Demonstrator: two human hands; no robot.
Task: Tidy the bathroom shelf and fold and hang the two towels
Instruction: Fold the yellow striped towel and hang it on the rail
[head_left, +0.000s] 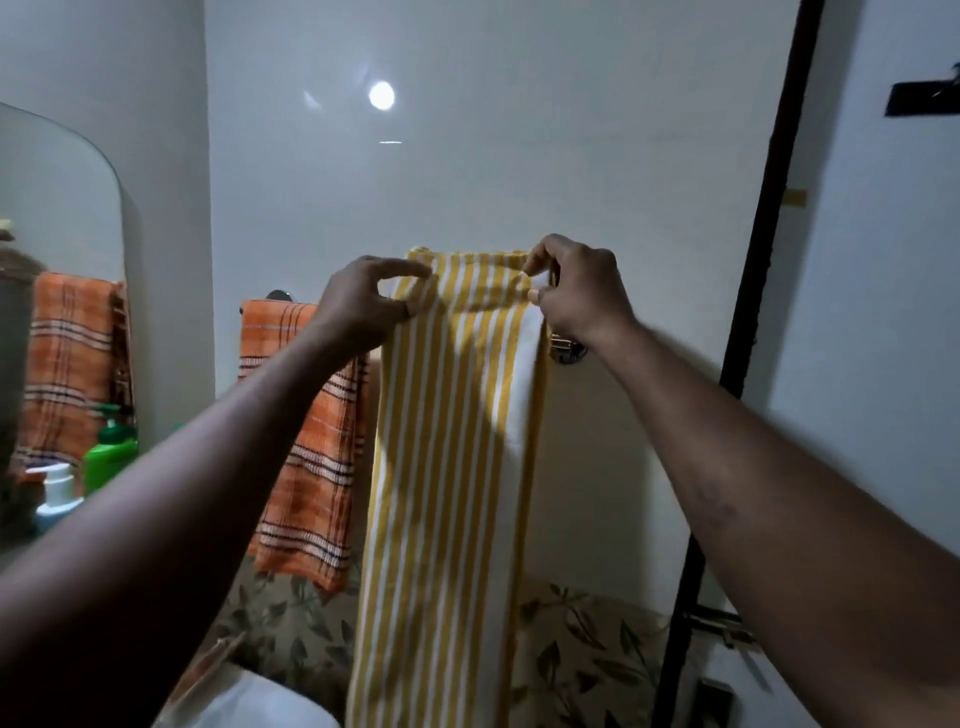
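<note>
A folded yellow and white striped towel (447, 457) hangs in a long strip in front of the white wall. My left hand (363, 306) pinches its top left corner. My right hand (576, 291) pinches the top right corner, just above the chrome bracket of the towel rail (567, 349). To the left, an orange checked towel (306, 447) hangs folded over the same rail, partly behind my left forearm. The rail itself is hidden by the towels.
A mirror (57, 218) on the left wall reflects the orange towel. Below it stand a green pump bottle (110, 452) and a white pump bottle (57, 493). A black door frame (748, 312) runs down the right. Leaf-patterned tiles (587, 649) line the lower wall.
</note>
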